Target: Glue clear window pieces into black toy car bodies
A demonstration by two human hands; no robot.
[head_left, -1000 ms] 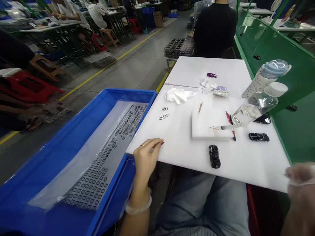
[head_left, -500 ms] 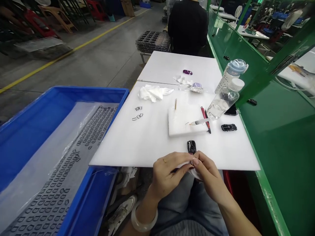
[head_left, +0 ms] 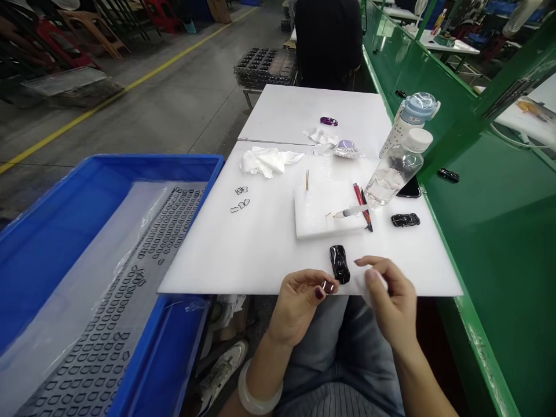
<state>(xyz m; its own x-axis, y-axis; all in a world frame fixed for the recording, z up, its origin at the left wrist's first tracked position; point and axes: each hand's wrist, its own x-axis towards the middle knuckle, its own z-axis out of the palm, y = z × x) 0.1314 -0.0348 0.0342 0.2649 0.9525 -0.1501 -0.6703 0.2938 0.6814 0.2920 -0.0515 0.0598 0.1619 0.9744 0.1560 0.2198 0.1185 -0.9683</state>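
Observation:
My left hand pinches a small dark frame-shaped piece between thumb and fingertips, just over the table's front edge. Apart from it on the right, my right hand is closed on a crumpled white tissue, with the index finger stretched out. A glossy black toy car lies on the table between the hands, right by the left fingertips. Behind the car is a white foam block, bearing a syringe and two upright wooden sticks.
To the left stands a blue bin with rows of small black frames on a sheet. On the white table are loose frames, tissue, red tweezers, bottles and another black car. A person sits ahead.
My hands have parted: the right has moved right with the tissue, and the left keeps the small frame-shaped piece. The black car is now fully uncovered.

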